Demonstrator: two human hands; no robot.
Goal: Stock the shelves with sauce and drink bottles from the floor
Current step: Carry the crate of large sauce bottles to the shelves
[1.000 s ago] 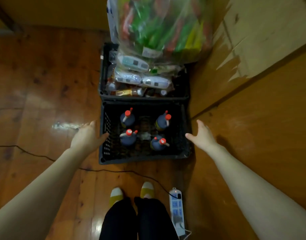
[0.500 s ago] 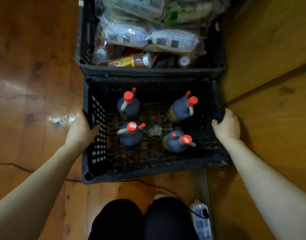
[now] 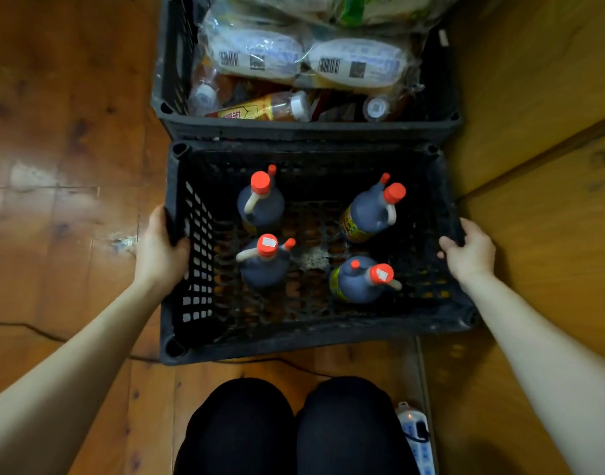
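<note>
- Near black crate (image 3: 427,323) sits on the wood floor (image 3: 71,138) at frame centre, just beyond your knees (image 3: 294,426).
- Your left hand (image 3: 158,255) clamps its 9 o'clock rim: thumb hooked inside, fingers wrapped outside.
- Your right hand (image 3: 468,250) clamps the 3 o'clock rim, fingers curled over the edge.
- Contents: four dark sauce bottles (image 3: 261,209), red-capped, upright, clear of both hands.
- Second crate (image 3: 304,130) touching at 12 o'clock: two barcoded packs (image 3: 256,54), several lying bottles, count unclear.
- One power strip (image 3: 415,437) at 5 o'clock.
</note>
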